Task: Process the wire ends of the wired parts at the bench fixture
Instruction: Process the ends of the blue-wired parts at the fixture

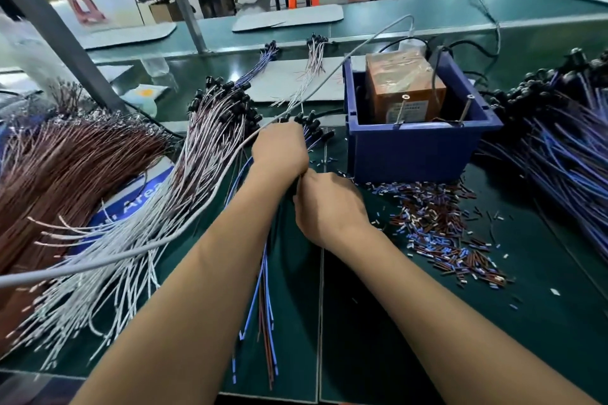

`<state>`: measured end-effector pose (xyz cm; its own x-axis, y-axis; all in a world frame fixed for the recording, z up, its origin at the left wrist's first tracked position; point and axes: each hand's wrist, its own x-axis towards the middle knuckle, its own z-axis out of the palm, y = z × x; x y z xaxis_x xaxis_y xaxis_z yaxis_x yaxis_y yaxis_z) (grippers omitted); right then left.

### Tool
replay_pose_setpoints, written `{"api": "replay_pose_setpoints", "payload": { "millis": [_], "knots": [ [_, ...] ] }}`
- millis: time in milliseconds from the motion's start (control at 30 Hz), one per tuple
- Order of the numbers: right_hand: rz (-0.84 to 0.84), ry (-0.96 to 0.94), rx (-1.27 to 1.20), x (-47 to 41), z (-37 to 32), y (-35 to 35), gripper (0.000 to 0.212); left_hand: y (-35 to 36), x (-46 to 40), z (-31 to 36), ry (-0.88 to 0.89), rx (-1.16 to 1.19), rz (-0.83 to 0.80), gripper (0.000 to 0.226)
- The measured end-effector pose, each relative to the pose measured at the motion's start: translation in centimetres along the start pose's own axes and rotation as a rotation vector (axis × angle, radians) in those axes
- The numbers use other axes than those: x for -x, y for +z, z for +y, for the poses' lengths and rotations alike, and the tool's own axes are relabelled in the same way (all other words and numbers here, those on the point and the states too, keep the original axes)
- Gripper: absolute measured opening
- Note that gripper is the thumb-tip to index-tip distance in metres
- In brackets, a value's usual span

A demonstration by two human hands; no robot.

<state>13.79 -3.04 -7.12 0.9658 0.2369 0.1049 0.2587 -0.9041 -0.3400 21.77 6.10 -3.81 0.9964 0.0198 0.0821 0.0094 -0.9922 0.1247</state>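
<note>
1. The small bundle of blue and red wired parts (263, 289) lay on the green surface (362, 339) just left of the blue bin (414, 148), black heads near the bin's corner, wire ends trailing towards the person.
2. The left hand (279, 151) was curled over the heads; the right hand (329, 207) clamped the wires just behind it.
3. Likely best: even up the ends before feeding them to the fixture (404, 89) inside the bin.
4. Right of the bin lay stripped offcuts (437, 227); a grey cable (204, 207) crossed left of it.

Blue bin (414, 148) ahead — wires (210, 128) left.
</note>
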Motion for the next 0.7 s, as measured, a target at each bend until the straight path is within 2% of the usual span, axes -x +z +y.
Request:
{"api": "replay_pose_setpoints", "payload": {
  "millis": [67, 133, 233, 333, 400, 433, 500, 600, 700],
  "knots": [
    [-0.032, 0.015, -0.026, -0.1, 0.1, -0.2, 0.012, -0.1, -0.1, -0.1, -0.023, 0.068, -0.032, 0.031],
    [-0.057, 0.04, -0.079, -0.1, 0.2, -0.5, 0.015, -0.1, 0.0, -0.1, -0.065, 0.223, 0.005, 0.036],
    [-0.115, 0.12, -0.209, -0.4, 0.4, -1.2, 0.021, -0.3, 0.9, 0.5, -0.171, 0.681, 0.119, 0.025],
    [-0.124, 0.146, -0.365, -0.7, 0.5, -2.0, 0.022, -0.8, 1.9, 1.5, -0.281, 1.201, 0.131, 0.016],
    [-0.051, 0.158, -0.574, -0.3, 0.7, -2.5, 0.027, -1.7, 2.3, 2.0, -0.328, 1.336, 0.174, 0.003],
    [0.0, 0.16, -0.689, 0.1, 0.9, -2.7, 0.028, -2.4, 2.5, 2.2, -0.341, 1.398, 0.199, 0.003],
    [0.042, 0.134, -0.906, 0.9, 1.0, -3.1, 0.031, -4.1, 3.1, 2.7, -0.327, 1.569, 0.229, 0.005],
    [-0.048, 0.056, -1.189, 1.9, 0.6, -3.8, 0.04, -6.8, 4.3, 4.2, -0.236, 1.856, 0.219, 0.022],
    [-0.053, 0.01, -1.425, 2.4, 1.1, -5.2, 0.043, -8.8, 4.7, 5.4, -0.152, 2.036, 0.217, 0.024]
  ]
}}
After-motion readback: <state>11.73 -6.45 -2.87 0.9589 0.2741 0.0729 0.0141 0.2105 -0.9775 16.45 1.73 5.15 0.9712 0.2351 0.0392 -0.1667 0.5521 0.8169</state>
